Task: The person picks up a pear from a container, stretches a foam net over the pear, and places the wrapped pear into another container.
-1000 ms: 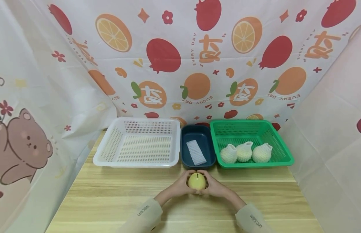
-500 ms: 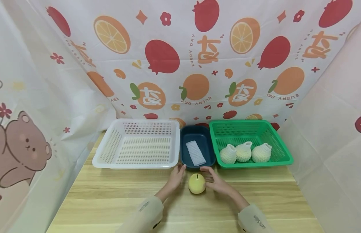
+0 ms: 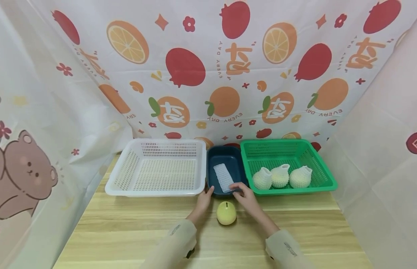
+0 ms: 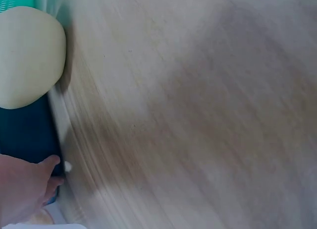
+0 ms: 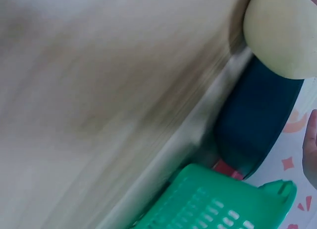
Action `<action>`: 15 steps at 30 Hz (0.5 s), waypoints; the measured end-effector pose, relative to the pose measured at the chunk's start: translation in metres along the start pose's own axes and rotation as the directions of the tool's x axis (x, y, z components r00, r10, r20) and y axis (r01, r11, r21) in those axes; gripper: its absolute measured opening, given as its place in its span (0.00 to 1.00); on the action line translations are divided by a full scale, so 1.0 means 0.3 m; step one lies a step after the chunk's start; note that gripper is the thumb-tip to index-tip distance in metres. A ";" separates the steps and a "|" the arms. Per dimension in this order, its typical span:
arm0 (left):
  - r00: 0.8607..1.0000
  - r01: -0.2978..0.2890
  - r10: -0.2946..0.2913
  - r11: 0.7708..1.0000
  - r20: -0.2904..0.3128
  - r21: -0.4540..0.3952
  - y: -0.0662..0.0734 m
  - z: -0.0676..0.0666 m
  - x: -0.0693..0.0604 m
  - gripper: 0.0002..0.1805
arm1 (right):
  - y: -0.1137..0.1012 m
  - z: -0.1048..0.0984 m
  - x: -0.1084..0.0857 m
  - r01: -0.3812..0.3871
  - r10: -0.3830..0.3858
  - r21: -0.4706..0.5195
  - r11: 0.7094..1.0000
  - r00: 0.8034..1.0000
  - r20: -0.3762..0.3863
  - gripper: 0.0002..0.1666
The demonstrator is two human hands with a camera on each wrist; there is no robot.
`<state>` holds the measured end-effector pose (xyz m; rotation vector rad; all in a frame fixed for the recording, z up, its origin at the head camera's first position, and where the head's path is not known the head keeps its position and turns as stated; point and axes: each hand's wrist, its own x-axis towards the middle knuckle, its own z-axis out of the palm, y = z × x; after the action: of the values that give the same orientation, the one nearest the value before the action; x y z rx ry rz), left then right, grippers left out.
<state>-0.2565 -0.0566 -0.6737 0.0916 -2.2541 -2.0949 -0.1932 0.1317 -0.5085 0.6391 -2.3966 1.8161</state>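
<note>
A round yellow pear with a dark stem stands on the wooden table, just in front of a dark blue tray. Inside the tray lies a flat white foam net sleeve. My left hand holds the tray's near left corner, thumb and fingers at its rim; the left wrist view shows this hand there too. My right hand reaches over the tray's near right edge, fingertips at the sleeve's lower end; whether they touch it I cannot tell. In the right wrist view only part of the hand shows.
A white perforated basket stands left of the tray. On the right, a green basket holds three pale fruits in foam nets. Behind them hangs a fruit-printed cloth.
Both hands have let go of the pear, which stays on the table. The left hand has moved to the tray's corner; the right has reached forward over the tray toward the foam net sleeve.
</note>
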 end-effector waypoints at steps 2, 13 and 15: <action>0.997 -0.069 0.068 0.996 -0.021 -0.049 -0.107 0.013 0.038 0.35 | 0.025 0.018 0.021 0.006 -0.006 -0.010 1.000 1.000 -0.019 0.12; 0.998 -0.016 0.017 1.000 -0.067 0.011 -0.193 0.028 0.098 0.37 | 0.156 0.113 0.152 -0.089 0.059 -0.302 0.949 0.992 -0.109 0.11; 0.997 -0.007 0.009 1.000 -0.072 0.026 -0.207 0.033 0.105 0.37 | 0.172 0.122 0.169 -0.129 0.085 -0.374 0.918 0.988 -0.130 0.10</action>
<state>-0.2887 -0.0540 -0.7361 0.1564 -2.2361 -2.0251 -0.2512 0.0942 -0.5512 0.3610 -2.6434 1.3101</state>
